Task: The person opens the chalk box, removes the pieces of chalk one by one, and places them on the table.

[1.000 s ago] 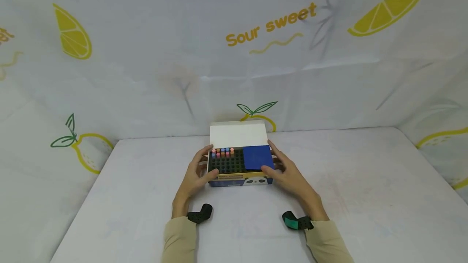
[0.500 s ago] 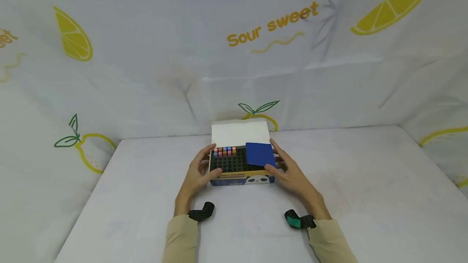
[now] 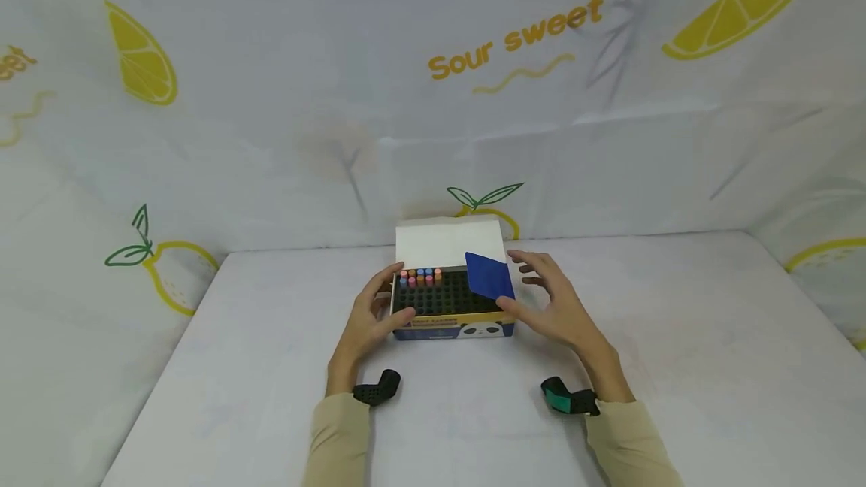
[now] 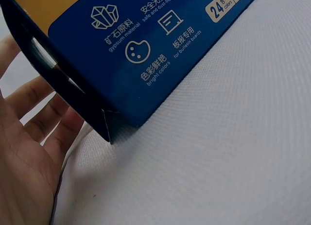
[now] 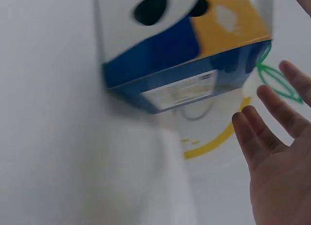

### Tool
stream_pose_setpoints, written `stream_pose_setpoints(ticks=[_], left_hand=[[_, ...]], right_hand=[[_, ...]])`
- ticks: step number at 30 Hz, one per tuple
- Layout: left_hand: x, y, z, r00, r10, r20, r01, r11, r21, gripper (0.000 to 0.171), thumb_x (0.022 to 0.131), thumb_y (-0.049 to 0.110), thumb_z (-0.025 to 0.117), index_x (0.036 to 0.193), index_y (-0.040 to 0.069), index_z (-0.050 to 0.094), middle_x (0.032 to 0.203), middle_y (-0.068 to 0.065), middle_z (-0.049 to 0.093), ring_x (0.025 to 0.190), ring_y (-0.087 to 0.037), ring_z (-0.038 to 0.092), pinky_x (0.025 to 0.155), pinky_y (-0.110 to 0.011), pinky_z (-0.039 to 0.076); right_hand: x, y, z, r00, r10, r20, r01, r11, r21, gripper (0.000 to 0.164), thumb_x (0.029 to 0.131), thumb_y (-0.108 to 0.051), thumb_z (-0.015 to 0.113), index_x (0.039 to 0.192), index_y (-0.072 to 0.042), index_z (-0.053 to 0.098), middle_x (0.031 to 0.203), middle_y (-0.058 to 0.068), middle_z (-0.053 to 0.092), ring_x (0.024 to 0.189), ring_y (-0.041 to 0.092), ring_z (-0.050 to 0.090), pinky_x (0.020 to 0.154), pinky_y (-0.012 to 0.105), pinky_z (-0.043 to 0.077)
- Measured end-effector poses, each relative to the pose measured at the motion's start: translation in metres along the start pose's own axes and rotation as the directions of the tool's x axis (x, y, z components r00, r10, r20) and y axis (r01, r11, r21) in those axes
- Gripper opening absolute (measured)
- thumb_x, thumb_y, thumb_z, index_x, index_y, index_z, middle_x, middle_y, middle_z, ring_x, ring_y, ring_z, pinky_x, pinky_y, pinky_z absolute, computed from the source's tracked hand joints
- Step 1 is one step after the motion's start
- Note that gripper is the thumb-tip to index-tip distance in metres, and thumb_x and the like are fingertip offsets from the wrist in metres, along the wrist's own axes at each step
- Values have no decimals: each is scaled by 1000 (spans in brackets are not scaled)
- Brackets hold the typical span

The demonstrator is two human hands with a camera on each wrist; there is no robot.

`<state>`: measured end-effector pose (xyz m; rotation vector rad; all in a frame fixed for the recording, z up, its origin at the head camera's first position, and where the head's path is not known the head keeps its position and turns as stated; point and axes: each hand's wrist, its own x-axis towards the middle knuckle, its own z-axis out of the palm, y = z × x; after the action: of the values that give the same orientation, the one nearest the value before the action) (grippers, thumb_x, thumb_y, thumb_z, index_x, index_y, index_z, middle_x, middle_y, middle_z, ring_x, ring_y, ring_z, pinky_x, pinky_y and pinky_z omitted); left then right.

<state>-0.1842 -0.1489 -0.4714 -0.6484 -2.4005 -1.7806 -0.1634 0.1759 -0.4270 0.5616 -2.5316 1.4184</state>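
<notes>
A box of coloured chalk, blue and yellow with a panda on its front, stands on the table with its white lid raised. Colored chalk sticks fill two short rows at the back left of its black holder; several holes show no chalk. My left hand grips the box's left end, thumb over the front edge. A flat blue square lies tilted over the right part. My right hand has its thumb at the square's lower corner, its fingers extended and apart from the box's end.
The white-covered table extends to both sides and in front of the box. Close behind the lid hangs a white cloth printed with lemons. A black wrist device sits on each arm.
The blue square has gone from lying flat to tilted and turned. My right hand's fingers have come away from the box's right side. The left hand keeps its grip.
</notes>
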Motion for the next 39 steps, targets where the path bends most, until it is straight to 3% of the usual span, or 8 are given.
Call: stream_pose_setpoints(ticks=[4,8,13,21,29,39], left_hand=[[1,-1,0,1000,-2,3,2,1000,-10,76,86,31,80,153,17,47,140,-13,58,112,-11,53,103,-33,48],[0,-2,0,1000,1,12,-1,1000,-19,76,86,33,80,152,16,47,146,-14,55,114,-13,53,103,-32,48],[3,-1,3,1000,-7,19,7,999,-35,76,85,34,80,152,16,48,143,-14,57,114,-15,53,102,-34,49],[5,0,4,1000,-13,14,14,1000,-23,75,85,32,80,151,19,49,141,-11,58,114,-12,54,103,-34,49],[4,0,1,1000,-16,7,16,1000,-27,74,85,30,80,151,19,49,141,-11,58,113,-14,54,102,-35,50],[2,1,-1,1000,-25,6,25,999,-25,76,84,36,80,151,20,49,136,-14,59,113,-21,54,103,-44,49]], right_hand=[[21,-21,-10,993,-20,116,29,996,-80,69,86,-24,81,147,-9,52,144,15,52,129,38,53,106,61,47],[40,-41,-11,964,10,265,29,989,-143,75,85,-38,81,149,-14,51,148,13,47,134,37,50,106,66,43],[53,-53,-9,935,48,351,23,981,-195,80,84,-42,81,151,-12,50,150,15,46,136,37,48,108,65,43],[55,-51,-15,936,56,348,21,976,-216,70,87,-39,79,145,-7,56,138,14,55,121,32,60,101,57,51],[54,-49,-31,945,46,324,5,988,-154,67,88,-35,79,144,-7,56,148,14,52,136,39,52,112,63,42],[43,-42,-66,959,26,283,8,993,-119,60,85,-21,81,138,-1,59,136,17,56,131,42,53,114,63,39]])
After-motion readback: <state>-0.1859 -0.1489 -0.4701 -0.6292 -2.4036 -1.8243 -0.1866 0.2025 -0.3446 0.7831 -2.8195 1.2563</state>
